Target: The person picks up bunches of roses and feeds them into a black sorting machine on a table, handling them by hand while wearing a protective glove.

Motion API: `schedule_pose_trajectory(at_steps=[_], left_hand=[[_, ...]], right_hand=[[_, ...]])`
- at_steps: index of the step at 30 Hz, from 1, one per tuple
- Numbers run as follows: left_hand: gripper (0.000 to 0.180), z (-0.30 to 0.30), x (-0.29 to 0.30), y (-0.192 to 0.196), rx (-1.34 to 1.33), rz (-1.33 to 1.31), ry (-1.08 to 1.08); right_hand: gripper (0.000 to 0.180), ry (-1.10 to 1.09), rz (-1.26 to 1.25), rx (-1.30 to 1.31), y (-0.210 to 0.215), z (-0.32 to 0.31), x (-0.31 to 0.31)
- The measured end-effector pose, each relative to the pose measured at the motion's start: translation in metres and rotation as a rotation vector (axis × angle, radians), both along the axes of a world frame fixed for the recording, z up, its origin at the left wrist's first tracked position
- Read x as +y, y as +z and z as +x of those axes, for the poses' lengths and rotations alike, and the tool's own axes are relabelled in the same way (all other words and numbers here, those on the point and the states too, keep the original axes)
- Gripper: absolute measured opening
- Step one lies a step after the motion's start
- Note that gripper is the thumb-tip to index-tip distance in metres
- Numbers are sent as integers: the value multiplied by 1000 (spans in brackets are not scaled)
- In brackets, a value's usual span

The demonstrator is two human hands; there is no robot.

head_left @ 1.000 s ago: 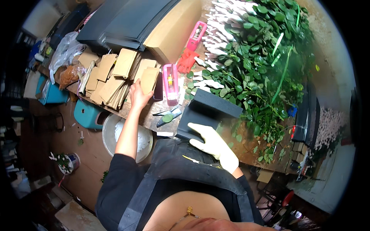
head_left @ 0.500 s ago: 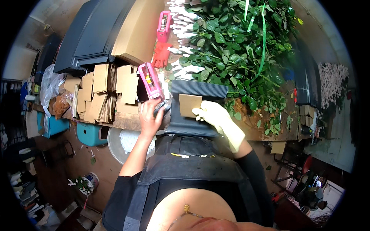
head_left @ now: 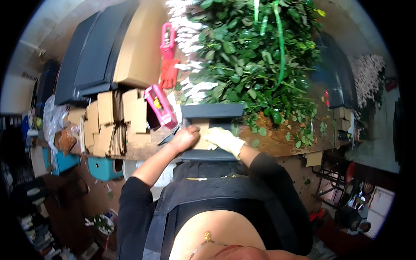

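Note:
A small brown cardboard piece (head_left: 203, 134) lies on a dark grey corrugated sheet (head_left: 212, 111) at the table edge in front of me. My bare left hand (head_left: 186, 138) is at the cardboard's left side, fingers curled together; whatever they pinch is too small to make out. In a pale yellow glove, my right hand (head_left: 223, 141) grips the cardboard's right side. Left of the sheet stands a pink tape dispenser (head_left: 160, 106), close to my left hand but apart from it. The sheet's far flap is folded up.
Stacked cardboard pieces (head_left: 112, 123) fill the table's left side, below large dark sheets (head_left: 97, 52). Leafy green stems (head_left: 255, 56) with white-wrapped heads are heaped at the back. A second pink dispenser (head_left: 167, 41) and a red glove (head_left: 169, 73) lie beyond.
My left hand has left the pink tape dispenser and moved right to the cardboard piece. My right hand stays at the cardboard. The view has shifted slightly.

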State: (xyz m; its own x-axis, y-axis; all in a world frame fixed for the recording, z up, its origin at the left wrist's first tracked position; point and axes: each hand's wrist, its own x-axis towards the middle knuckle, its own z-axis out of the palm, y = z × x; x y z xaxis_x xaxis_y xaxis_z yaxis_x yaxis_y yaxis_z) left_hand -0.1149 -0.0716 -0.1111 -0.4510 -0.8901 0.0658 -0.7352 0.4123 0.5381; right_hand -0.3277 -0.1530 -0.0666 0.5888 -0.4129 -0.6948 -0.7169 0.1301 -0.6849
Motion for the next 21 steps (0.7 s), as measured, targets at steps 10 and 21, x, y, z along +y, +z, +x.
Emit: schedule_pose_trajectory(at_steps=[10,21], left_hand=[[65,-19,1,34,-126,166,-31],[71,-14,1,16,-58,133,-29]], right_hand=[[37,-373,-1231,-320,140,-57,-119],[24,-944,-689,-305,141,-135,-180]])
